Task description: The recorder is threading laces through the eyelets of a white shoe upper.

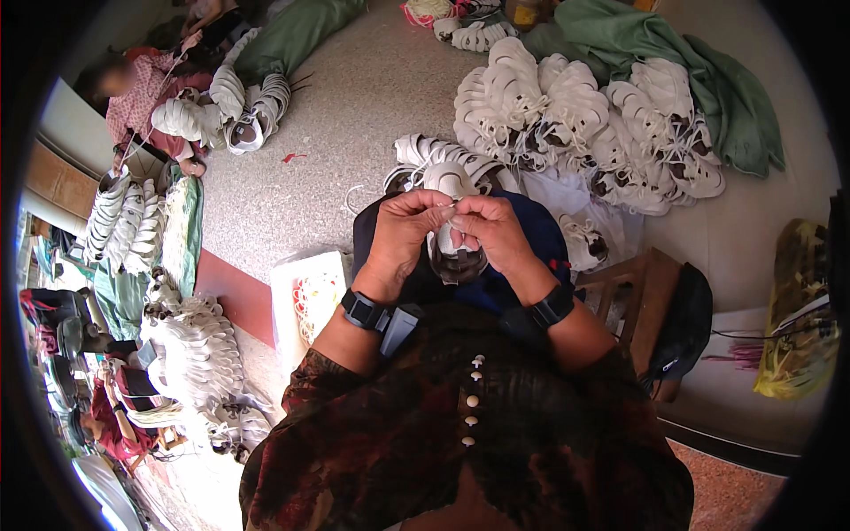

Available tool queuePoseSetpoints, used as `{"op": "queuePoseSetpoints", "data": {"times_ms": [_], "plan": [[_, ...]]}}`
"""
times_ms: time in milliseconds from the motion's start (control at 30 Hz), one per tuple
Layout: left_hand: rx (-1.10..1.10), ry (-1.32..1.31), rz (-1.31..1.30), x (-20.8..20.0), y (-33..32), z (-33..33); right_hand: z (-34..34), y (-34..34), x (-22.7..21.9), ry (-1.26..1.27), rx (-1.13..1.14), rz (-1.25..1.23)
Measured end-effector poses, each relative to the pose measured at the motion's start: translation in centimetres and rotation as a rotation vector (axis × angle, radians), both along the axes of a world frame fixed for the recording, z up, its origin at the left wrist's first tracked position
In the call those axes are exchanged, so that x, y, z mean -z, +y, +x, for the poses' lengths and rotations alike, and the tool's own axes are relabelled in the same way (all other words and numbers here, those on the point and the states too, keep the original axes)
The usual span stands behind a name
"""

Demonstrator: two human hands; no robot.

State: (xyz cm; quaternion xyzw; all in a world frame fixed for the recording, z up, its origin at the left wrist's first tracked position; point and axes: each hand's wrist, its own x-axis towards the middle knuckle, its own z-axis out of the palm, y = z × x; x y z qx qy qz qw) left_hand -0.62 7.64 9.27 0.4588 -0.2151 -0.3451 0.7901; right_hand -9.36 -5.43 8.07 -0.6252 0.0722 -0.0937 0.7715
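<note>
A white shoe rests on my lap, its dark inner opening turned toward me. Over its middle my left hand and my right hand meet, fingertips almost touching. Both are closed in a pinch on a thin white shoelace, mostly hidden by the fingers. Just beyond the shoe lies a row of nested white shoe uppers. Dark blue cloth covers my lap beneath the shoe.
At my left stands a white box with loose laces. White shoes are heaped ahead right by green sacking. A wooden stool with a black bag is at my right. People sit left among more shoes.
</note>
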Motion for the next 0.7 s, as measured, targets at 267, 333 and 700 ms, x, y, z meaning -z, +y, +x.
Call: {"op": "queuePoseSetpoints", "data": {"times_ms": [267, 333, 700], "plan": [[-0.059, -0.265, 0.091, 1.2, 0.0, 1.1, 0.0, 0.0, -0.1, -0.164, 0.052, -0.555], [-0.090, -0.353, 0.112, 1.5, -0.2, 1.4, 0.3, -0.4, 0.3, -0.216, 0.073, -0.751], [-0.051, -1.505, 0.737, 10.0, -0.1, 1.8, 1.2, -2.1, -13.1, -0.528, 0.161, -0.320]]}}
